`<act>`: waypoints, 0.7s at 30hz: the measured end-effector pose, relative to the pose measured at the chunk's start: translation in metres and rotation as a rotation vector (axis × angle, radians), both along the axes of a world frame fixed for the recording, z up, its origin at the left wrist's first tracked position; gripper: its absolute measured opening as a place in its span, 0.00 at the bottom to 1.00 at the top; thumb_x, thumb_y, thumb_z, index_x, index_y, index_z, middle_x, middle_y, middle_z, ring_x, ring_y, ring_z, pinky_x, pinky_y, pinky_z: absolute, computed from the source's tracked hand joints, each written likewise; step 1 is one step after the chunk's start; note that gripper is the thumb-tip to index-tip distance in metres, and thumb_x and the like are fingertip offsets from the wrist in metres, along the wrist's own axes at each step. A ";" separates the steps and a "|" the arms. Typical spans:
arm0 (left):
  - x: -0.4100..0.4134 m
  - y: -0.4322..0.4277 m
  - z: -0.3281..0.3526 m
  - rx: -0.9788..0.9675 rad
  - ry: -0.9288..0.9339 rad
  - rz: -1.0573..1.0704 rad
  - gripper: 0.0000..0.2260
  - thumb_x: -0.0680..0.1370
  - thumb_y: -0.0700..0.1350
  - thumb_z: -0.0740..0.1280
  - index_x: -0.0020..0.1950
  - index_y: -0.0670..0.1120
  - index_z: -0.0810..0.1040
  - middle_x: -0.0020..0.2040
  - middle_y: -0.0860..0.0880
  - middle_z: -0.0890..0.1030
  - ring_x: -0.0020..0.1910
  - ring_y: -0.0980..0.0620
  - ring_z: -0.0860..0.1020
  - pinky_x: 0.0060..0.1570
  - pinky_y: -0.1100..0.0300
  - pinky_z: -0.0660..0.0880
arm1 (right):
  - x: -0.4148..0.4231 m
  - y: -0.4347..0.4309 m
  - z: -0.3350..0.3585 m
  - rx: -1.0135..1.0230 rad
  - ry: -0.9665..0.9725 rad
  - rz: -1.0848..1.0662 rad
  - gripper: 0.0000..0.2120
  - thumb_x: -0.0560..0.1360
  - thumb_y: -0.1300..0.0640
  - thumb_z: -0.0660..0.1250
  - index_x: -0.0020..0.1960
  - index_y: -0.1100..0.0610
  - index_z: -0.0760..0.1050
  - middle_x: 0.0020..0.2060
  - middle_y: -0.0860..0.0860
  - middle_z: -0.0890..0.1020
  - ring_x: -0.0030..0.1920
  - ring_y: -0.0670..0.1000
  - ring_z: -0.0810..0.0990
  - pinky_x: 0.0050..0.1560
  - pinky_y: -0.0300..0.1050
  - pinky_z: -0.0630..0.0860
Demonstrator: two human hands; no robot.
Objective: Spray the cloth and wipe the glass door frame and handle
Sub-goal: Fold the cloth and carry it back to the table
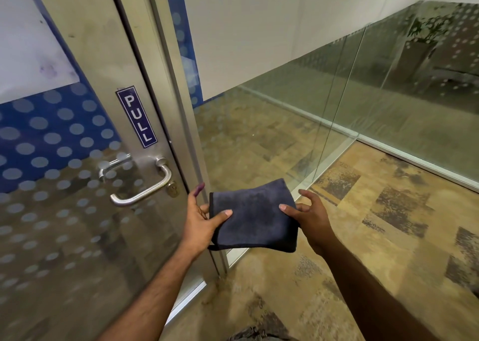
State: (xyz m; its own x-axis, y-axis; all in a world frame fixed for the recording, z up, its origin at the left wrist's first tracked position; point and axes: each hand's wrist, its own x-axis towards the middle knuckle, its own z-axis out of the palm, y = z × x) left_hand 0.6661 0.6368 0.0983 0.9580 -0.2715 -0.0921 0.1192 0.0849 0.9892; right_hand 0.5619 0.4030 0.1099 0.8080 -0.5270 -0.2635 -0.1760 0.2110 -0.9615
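A folded dark blue-grey cloth [255, 215] is held flat between both hands, in front of the glass door's right edge. My left hand [201, 220] pinches its left edge, thumb on top. My right hand [309, 215] grips its right edge, fingers spread. The silver door handle [145, 189] curves out from the metal door frame [108, 63] just left of my left hand. A blue PULL sign [136, 116] is stuck on the frame above the handle. No spray bottle is in view.
The glass door [51, 211] carries a blue band with frosted dots. A keyhole [172, 189] sits beside the handle. Glass partition walls [337, 102] run to the right and back. Patterned brown carpet [375, 237] covers the floor.
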 end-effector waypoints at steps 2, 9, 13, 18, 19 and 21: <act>0.001 -0.003 -0.001 0.009 -0.021 0.043 0.31 0.71 0.28 0.76 0.61 0.57 0.69 0.41 0.45 0.87 0.38 0.49 0.86 0.35 0.59 0.81 | -0.002 -0.001 -0.001 -0.012 -0.051 -0.017 0.31 0.68 0.63 0.79 0.63 0.47 0.68 0.42 0.57 0.86 0.44 0.53 0.86 0.43 0.45 0.80; 0.003 0.001 0.008 0.028 -0.099 -0.126 0.30 0.60 0.34 0.83 0.58 0.48 0.78 0.55 0.49 0.84 0.51 0.57 0.84 0.49 0.66 0.80 | -0.006 -0.014 0.001 -0.055 -0.151 0.256 0.40 0.60 0.70 0.82 0.67 0.50 0.72 0.57 0.52 0.83 0.55 0.51 0.85 0.47 0.45 0.82; 0.003 0.003 0.017 0.525 -0.391 -0.265 0.41 0.60 0.42 0.86 0.70 0.52 0.74 0.65 0.53 0.77 0.65 0.58 0.75 0.66 0.64 0.70 | -0.003 -0.018 0.004 -0.282 -0.110 0.355 0.45 0.60 0.72 0.81 0.71 0.49 0.69 0.64 0.48 0.76 0.60 0.47 0.81 0.53 0.45 0.82; 0.002 -0.007 0.028 0.814 -0.601 -0.206 0.35 0.66 0.49 0.82 0.71 0.54 0.74 0.61 0.51 0.78 0.62 0.51 0.75 0.62 0.59 0.71 | 0.005 -0.019 0.007 -0.770 -0.032 0.369 0.35 0.63 0.64 0.80 0.68 0.53 0.74 0.57 0.53 0.77 0.58 0.52 0.76 0.56 0.36 0.72; 0.003 -0.007 0.030 0.876 -0.642 -0.194 0.33 0.67 0.52 0.80 0.70 0.55 0.75 0.58 0.51 0.79 0.60 0.51 0.76 0.59 0.57 0.73 | 0.006 -0.022 0.008 -0.816 -0.028 0.365 0.30 0.64 0.63 0.79 0.65 0.53 0.77 0.53 0.53 0.77 0.54 0.52 0.77 0.52 0.35 0.72; 0.005 -0.005 0.033 0.992 -0.704 -0.157 0.28 0.68 0.59 0.76 0.66 0.57 0.77 0.52 0.52 0.78 0.54 0.50 0.77 0.50 0.58 0.74 | 0.008 -0.028 0.011 -0.872 -0.010 0.344 0.23 0.65 0.60 0.79 0.59 0.53 0.81 0.48 0.52 0.75 0.49 0.50 0.76 0.49 0.40 0.75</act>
State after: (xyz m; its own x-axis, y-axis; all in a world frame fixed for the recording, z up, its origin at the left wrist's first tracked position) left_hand 0.6711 0.6318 0.1318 0.8454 -0.4952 0.2000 -0.5263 -0.7088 0.4697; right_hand 0.5697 0.3754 0.1208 0.9564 -0.2664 0.1198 -0.0854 -0.6474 -0.7574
